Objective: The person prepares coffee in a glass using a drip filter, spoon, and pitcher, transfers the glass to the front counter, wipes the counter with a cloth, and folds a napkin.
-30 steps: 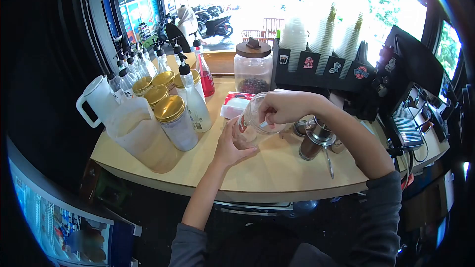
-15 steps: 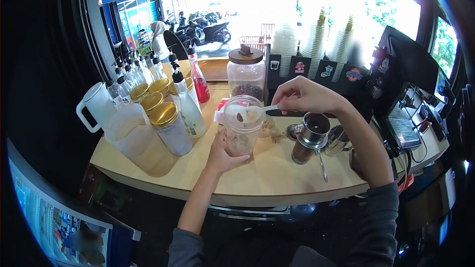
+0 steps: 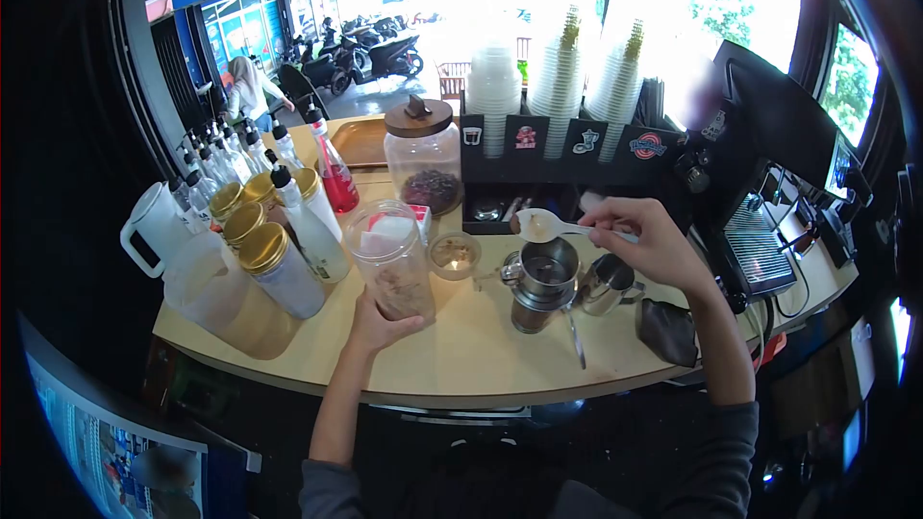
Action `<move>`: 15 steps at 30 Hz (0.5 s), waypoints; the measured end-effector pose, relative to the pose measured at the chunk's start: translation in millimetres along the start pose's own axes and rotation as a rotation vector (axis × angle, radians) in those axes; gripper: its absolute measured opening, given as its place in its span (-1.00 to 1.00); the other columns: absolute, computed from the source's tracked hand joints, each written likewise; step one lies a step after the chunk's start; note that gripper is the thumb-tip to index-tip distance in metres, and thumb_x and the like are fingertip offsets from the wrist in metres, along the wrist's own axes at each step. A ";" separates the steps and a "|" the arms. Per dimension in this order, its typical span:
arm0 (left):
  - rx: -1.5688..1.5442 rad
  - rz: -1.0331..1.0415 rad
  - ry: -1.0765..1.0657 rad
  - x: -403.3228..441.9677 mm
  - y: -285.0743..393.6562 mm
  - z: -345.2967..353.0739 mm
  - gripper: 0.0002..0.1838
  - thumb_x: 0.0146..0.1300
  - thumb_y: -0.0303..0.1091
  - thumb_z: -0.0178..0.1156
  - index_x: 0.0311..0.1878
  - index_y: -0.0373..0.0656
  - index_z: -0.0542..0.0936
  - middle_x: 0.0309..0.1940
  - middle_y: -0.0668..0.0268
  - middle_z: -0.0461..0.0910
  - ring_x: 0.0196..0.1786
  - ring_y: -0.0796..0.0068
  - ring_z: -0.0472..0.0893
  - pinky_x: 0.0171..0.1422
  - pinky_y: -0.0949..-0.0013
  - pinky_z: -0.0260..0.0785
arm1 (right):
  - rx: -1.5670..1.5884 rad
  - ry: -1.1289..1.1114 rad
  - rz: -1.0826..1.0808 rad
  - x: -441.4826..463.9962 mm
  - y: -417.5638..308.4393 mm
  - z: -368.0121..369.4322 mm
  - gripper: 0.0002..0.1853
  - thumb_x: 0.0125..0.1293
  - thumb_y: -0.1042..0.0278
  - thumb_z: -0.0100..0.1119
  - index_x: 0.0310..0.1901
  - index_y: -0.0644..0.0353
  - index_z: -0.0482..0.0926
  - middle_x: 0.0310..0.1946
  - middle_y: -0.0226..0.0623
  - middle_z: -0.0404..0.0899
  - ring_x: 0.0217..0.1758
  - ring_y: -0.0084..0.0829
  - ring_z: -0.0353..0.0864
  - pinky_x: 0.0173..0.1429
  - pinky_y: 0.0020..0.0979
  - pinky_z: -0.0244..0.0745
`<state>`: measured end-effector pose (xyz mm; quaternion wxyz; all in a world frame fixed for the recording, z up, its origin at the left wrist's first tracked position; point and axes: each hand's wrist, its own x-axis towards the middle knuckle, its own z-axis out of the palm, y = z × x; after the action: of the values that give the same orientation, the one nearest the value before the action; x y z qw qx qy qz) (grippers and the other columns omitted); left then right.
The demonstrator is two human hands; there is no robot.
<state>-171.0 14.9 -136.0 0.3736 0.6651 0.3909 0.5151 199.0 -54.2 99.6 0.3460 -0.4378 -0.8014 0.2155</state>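
My left hand (image 3: 385,325) is wrapped round the lower part of a clear open jar (image 3: 399,274) with brown residue inside, tilted slightly on the counter. In my right hand (image 3: 649,240) is a white plastic spoon (image 3: 544,227), gripped by its handle. The bowl of that spoon hangs over a metal drip coffee filter (image 3: 546,279), and what little it carries is hard to make out. Under the filter stands a glass (image 3: 532,315) with dark brown contents. A metal spoon handle (image 3: 577,344) leans out beside it. Between jar and filter lies a round lid (image 3: 454,256).
A metal pitcher (image 3: 606,286) and a dark cloth (image 3: 667,332) sit on the right. Gold-lidded jars (image 3: 281,274), pump bottles and a white jug (image 3: 159,226) crowd the left. Behind are a wooden-lidded jar (image 3: 423,159) and stacked cups (image 3: 558,86). A person (image 3: 252,91) is outside.
My right hand has moved the spoon rightward, from the jar's mouth to above the coffee filter. The jar stays in my left hand, and the view has swung to the right.
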 end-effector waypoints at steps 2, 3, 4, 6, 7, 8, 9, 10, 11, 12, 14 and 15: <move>0.012 -0.022 -0.018 0.1 2.0 2.0 -0.12 -0.35 -0.31 0.62 0.14 -0.30 0.43 -0.05 0.19 0.63 0.02 0.39 0.62 0.16 0.32 0.46 | -0.002 0.117 0.025 -13.5 9.9 -0.5 -0.80 0.21 0.46 0.20 -0.17 0.35 0.61 -0.47 -0.25 0.56 -0.34 -0.53 0.53 -0.13 -0.47 0.44; 0.047 -0.041 -0.024 -0.1 4.9 2.1 -0.15 -0.35 -0.31 0.62 0.12 -0.30 0.45 -0.06 0.19 0.64 0.02 0.40 0.63 0.15 0.32 0.47 | 0.002 0.111 0.035 -19.2 13.0 -2.3 -0.80 0.21 0.46 0.20 -0.17 0.35 0.61 -0.47 -0.25 0.56 -0.34 -0.53 0.53 -0.13 -0.47 0.44; 0.084 -0.058 -0.031 -0.9 7.7 2.6 -0.18 -0.35 -0.32 0.62 0.09 -0.30 0.48 -0.08 0.19 0.65 0.01 0.40 0.63 0.15 0.32 0.47 | -0.049 0.107 0.072 -25.0 15.2 -5.2 -0.80 0.21 0.49 0.21 -0.14 0.35 0.61 -0.41 -0.29 0.59 -0.30 -0.57 0.55 -0.09 -0.49 0.45; 0.069 -0.050 -0.035 -0.4 12.1 4.4 -0.19 -0.35 -0.33 0.62 0.08 -0.31 0.48 -0.08 0.19 0.65 0.00 0.40 0.63 0.14 0.32 0.47 | -0.096 0.105 0.112 -32.6 19.5 -6.8 -0.80 0.22 0.53 0.22 -0.11 0.35 0.61 -0.36 -0.32 0.62 -0.25 -0.60 0.57 -0.06 -0.51 0.46; 0.052 -0.032 -0.034 1.5 14.2 5.4 -0.19 -0.35 -0.33 0.62 0.08 -0.32 0.49 -0.08 0.19 0.65 0.00 0.41 0.64 0.14 0.32 0.48 | -0.128 0.115 0.099 -35.1 21.5 -7.1 -0.79 0.21 0.53 0.23 -0.11 0.33 0.62 -0.36 -0.30 0.63 -0.26 -0.59 0.58 -0.10 -0.50 0.46; 0.051 -0.034 -0.038 2.8 16.2 6.1 -0.19 -0.35 -0.33 0.62 0.08 -0.32 0.49 -0.08 0.19 0.65 0.00 0.41 0.64 0.14 0.32 0.48 | -0.161 0.124 0.087 -36.9 23.7 -7.3 -0.79 0.20 0.53 0.25 -0.11 0.32 0.62 -0.36 -0.28 0.63 -0.27 -0.57 0.59 -0.15 -0.49 0.45; 0.032 -0.028 -0.024 3.2 17.7 6.7 -0.21 -0.35 -0.34 0.61 0.06 -0.32 0.50 -0.08 0.19 0.65 0.00 0.41 0.64 0.13 0.32 0.48 | -0.160 0.124 0.091 -38.2 27.3 -6.3 -0.79 0.20 0.53 0.25 -0.11 0.32 0.62 -0.36 -0.28 0.63 -0.27 -0.57 0.59 -0.15 -0.49 0.45; 0.013 -0.025 -0.010 2.9 18.2 7.6 -0.22 -0.34 -0.35 0.61 0.05 -0.33 0.51 -0.09 0.19 0.65 -0.01 0.41 0.64 0.13 0.32 0.48 | -0.177 0.128 0.042 -39.2 31.9 -4.2 -0.79 0.19 0.53 0.25 -0.12 0.32 0.61 -0.38 -0.23 0.63 -0.32 -0.44 0.61 -0.19 -0.45 0.47; 0.011 -0.032 -0.014 3.0 17.7 8.4 -0.22 -0.34 -0.35 0.61 0.05 -0.33 0.51 -0.09 0.19 0.65 -0.01 0.41 0.64 0.13 0.32 0.48 | -0.194 0.131 -0.007 -40.3 35.1 -2.4 -0.79 0.18 0.54 0.26 -0.13 0.32 0.60 -0.39 -0.18 0.62 -0.37 -0.31 0.62 -0.23 -0.41 0.50; -0.009 -0.040 -0.006 3.4 17.0 8.7 -0.24 -0.34 -0.36 0.60 0.05 -0.34 0.52 -0.09 0.19 0.65 -0.01 0.41 0.64 0.13 0.32 0.48 | -0.192 0.127 0.001 -41.5 36.0 -1.4 -0.79 0.18 0.54 0.26 -0.13 0.32 0.60 -0.39 -0.18 0.62 -0.37 -0.31 0.62 -0.23 -0.41 0.50; -0.026 -0.050 0.001 3.5 19.6 8.9 -0.25 -0.34 -0.37 0.60 0.04 -0.34 0.52 -0.10 0.19 0.66 -0.01 0.41 0.64 0.13 0.32 0.48 | -0.192 0.151 0.040 -42.4 36.6 1.3 -0.80 0.21 0.57 0.23 -0.11 0.31 0.60 -0.38 -0.20 0.63 -0.35 -0.36 0.65 -0.25 -0.41 0.53; -0.044 -0.044 0.018 3.2 23.3 10.1 -0.26 -0.33 -0.38 0.59 0.03 -0.34 0.53 -0.10 0.19 0.66 -0.01 0.41 0.64 0.13 0.32 0.48 | -0.190 0.150 0.043 -43.1 37.9 4.9 -0.80 0.21 0.57 0.23 -0.11 0.31 0.60 -0.38 -0.20 0.63 -0.35 -0.36 0.65 -0.25 -0.41 0.53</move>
<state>-157.4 7.2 -115.7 0.3959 0.6432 0.3973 0.5212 232.5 -71.2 56.0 0.3573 -0.5006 -0.7804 0.1127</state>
